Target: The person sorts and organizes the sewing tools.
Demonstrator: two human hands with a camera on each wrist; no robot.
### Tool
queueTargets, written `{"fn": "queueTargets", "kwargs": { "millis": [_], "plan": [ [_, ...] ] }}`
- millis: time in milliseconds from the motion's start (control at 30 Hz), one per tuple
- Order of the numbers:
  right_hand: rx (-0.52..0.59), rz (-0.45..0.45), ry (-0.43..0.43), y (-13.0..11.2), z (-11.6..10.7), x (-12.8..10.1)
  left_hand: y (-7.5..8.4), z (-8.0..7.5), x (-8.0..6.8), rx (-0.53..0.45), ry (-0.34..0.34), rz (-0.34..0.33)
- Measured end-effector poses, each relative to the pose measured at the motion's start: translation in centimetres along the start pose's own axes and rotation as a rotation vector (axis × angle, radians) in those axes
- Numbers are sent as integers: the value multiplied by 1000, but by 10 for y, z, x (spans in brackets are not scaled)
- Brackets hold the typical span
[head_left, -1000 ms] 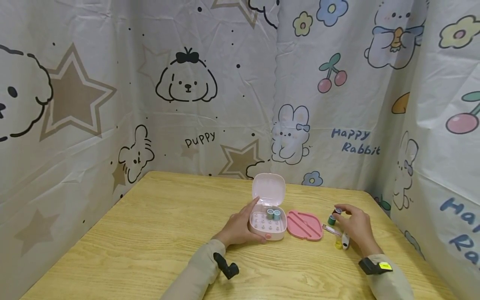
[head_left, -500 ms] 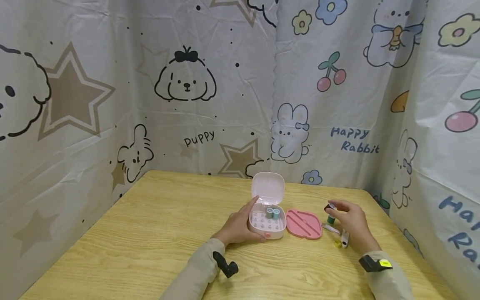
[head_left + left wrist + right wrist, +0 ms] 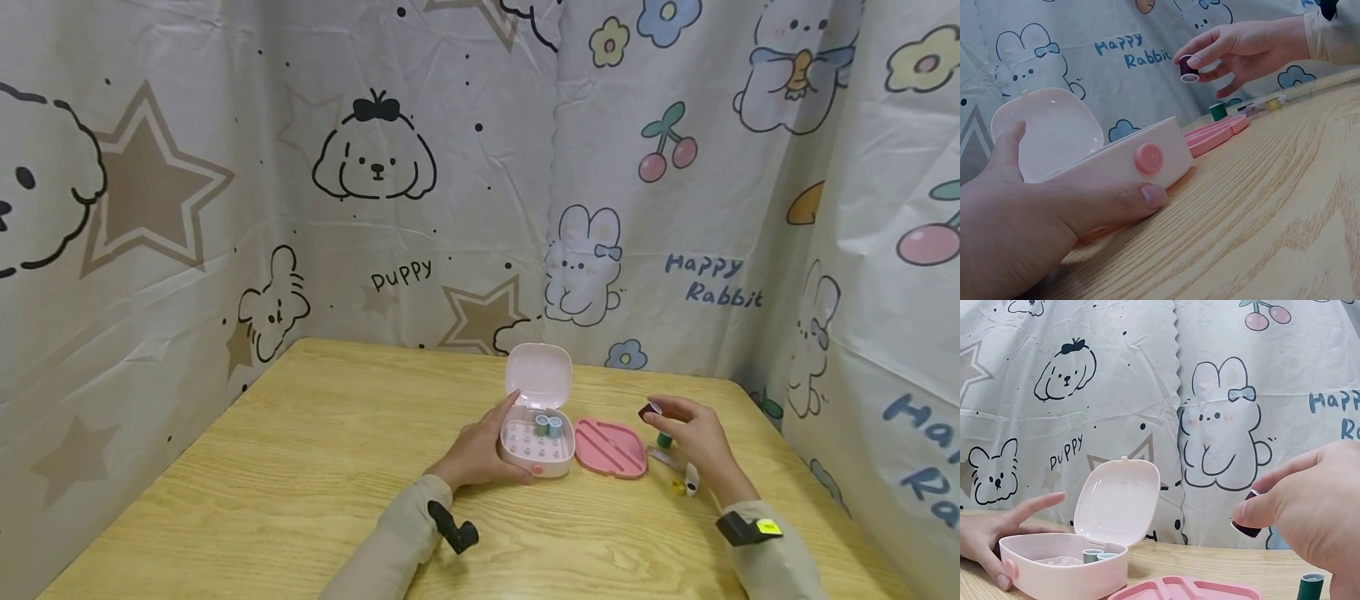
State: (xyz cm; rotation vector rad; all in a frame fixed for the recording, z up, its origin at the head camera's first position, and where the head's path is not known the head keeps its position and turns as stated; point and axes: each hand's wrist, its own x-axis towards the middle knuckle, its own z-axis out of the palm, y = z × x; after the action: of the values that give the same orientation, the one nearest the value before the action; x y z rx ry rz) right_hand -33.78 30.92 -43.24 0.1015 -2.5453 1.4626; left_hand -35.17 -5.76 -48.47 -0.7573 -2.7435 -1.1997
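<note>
A small pink box [image 3: 536, 450] [image 3: 1116, 159] [image 3: 1063, 569] stands open on the wooden table [image 3: 300, 483], lid up, with two pale blue-green spools [image 3: 548, 426] [image 3: 1099, 555] on pegs inside. My left hand [image 3: 480, 454] [image 3: 1035, 212] grips the box's left side, thumb on its front. My right hand [image 3: 693, 437] [image 3: 1241, 47] [image 3: 1310, 519] is lifted above the table and pinches a dark maroon spool [image 3: 648, 411] [image 3: 1189, 68] [image 3: 1247, 526]. A green spool [image 3: 664, 439] [image 3: 1217, 111] [image 3: 1310, 587] stands on the table under that hand.
A pink oval tray [image 3: 610, 448] [image 3: 1219, 130] [image 3: 1191, 590] lies flat right of the box. Small items, one yellow [image 3: 678, 488] [image 3: 1272, 104], lie by the right wrist. Cartoon-printed cloth walls [image 3: 375, 167] close in the table on three sides.
My right hand has lifted the maroon spool off the table and carried it left, toward the box. The green spool stays standing. The left hand keeps its hold.
</note>
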Motion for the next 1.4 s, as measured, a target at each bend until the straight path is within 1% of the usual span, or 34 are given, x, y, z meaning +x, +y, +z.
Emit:
{"fn": "queueTargets", "kwargs": {
  "millis": [233, 533, 667, 867, 1033, 1100, 1267, 1400],
  "plan": [
    [-38, -55, 0, -5, 6, 1, -1, -1, 1, 0, -3, 1],
    [-5, -142, 13, -7, 14, 1, -2, 1, 2, -9, -2, -1],
    [16, -143, 5, -6, 19, 1, -3, 2, 2, -16, -1, 3],
    [30, -139, 10, -14, 28, -1, -2, 2, 2, -15, 2, 4],
    [59, -110, -12, -21, 42, 0, -3, 1, 2, -22, 6, 3],
    [53, -109, -20, -23, 49, 2, -3, 0, 2, -24, 12, 5],
    [41, -161, -47, -25, 68, 3, -4, 0, 3, -15, 18, 11],
    [60, -184, -65, -28, 80, 3, -2, 1, 3, -12, 12, 10]
  ]
}}
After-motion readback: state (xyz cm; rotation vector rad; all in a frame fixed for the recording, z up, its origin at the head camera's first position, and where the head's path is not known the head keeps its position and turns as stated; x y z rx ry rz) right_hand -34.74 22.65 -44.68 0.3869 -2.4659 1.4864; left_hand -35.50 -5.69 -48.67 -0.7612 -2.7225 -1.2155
